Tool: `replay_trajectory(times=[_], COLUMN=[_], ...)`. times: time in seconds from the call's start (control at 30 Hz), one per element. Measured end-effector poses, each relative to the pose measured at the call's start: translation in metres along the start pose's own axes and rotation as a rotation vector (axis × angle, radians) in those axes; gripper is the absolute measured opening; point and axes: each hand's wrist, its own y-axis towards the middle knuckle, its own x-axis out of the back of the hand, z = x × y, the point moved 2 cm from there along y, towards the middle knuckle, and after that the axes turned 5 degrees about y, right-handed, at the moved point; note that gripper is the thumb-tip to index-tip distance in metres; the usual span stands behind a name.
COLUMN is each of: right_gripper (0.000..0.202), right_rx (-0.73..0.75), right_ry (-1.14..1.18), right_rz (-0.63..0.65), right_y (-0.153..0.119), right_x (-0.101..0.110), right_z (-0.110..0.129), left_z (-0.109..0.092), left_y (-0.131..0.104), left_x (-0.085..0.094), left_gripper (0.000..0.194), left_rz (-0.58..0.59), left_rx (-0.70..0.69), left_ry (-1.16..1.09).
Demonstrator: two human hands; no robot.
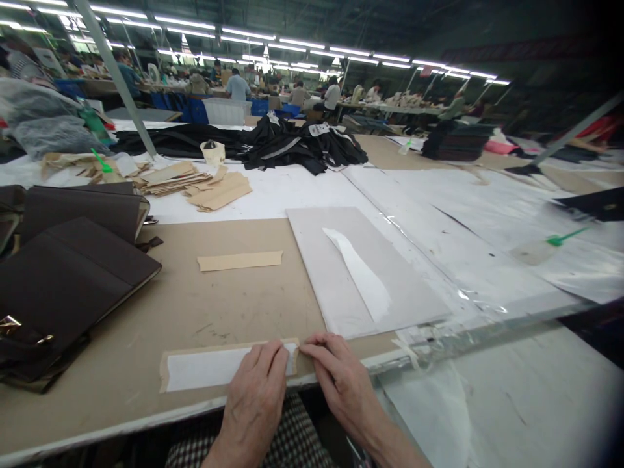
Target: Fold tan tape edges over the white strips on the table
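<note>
One long tan paper-like strip (205, 369), already faced in white, lies right of a dark-brown leather-like cover (68, 286), left hand (258, 390) curled over it, grip unclear, right hand (338, 370) pinching its end, another plain tan strip (240, 261) lying bare.

Open for low passage across the brown counter (244, 305) between the white-faced strip (205, 369) at the front edge and the flat tan strip (240, 261) beyond. Blocked on the left by bulky dark brown cases (82, 273), and toward the back by stacked tan pieces (175, 181) and a black heap (302, 148). Passable rightward over the low grey board (336, 292), past a thin white piece (358, 266). Tight around the white-faced strip's right end, crowded by fingers (272, 357).
</note>
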Motion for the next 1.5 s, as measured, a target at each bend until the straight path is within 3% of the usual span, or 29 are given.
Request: replay_trajectory(times=[0.43, 0.63, 0.73, 1.07, 1.2, 1.27, 1.37, 1.5], right_gripper=[0.039, 0.036, 0.036, 0.055, 0.053, 0.044, 0.034, 0.035], right_rx=[0.036, -0.009, -0.008, 0.145, 0.056, -0.021, -0.071, 0.038], right_ry=[-0.162, 0.104, 0.084, -0.369, -0.196, -0.035, 0.017, -0.038], right_rz=[0.024, -0.060, -0.122, 0.060, 0.128, 0.082, -0.115, -0.253], right_y=[0.004, 0.009, 0.008, -0.009, -0.002, 0.005, 0.010, 0.009], right_x=[-0.010, -0.012, -0.011, -0.025, -0.012, -0.001, 0.012, 0.006], right_z=[0.007, 0.003, 0.001, 0.013, 0.003, -0.010, -0.022, 0.007], left_z=[-0.001, 0.000, 0.000, -0.001, 0.003, 0.006, 0.014, 0.040], left_y=[0.001, 0.002, 0.002, 0.002, 0.003, 0.003, 0.001, -0.006], left_x=[0.000, 0.000, 0.001, 0.001, 0.003, 0.005, 0.012, 0.038], left_gripper=[0.029, 0.028, 0.025, 0.023, 0.021, 0.023, 0.024, 0.016], left_rz=[-0.001, -0.004, 0.003, -0.018, -0.041, -0.055, -0.086, -0.104], left_rx=[0.000, 0.002, 0.010, 0.051, 0.171, 0.272, 0.397, 0.410], left_ry=[0.019, 0.011, 0.002, -0.064, -0.272, -0.418, -0.616, -0.670])
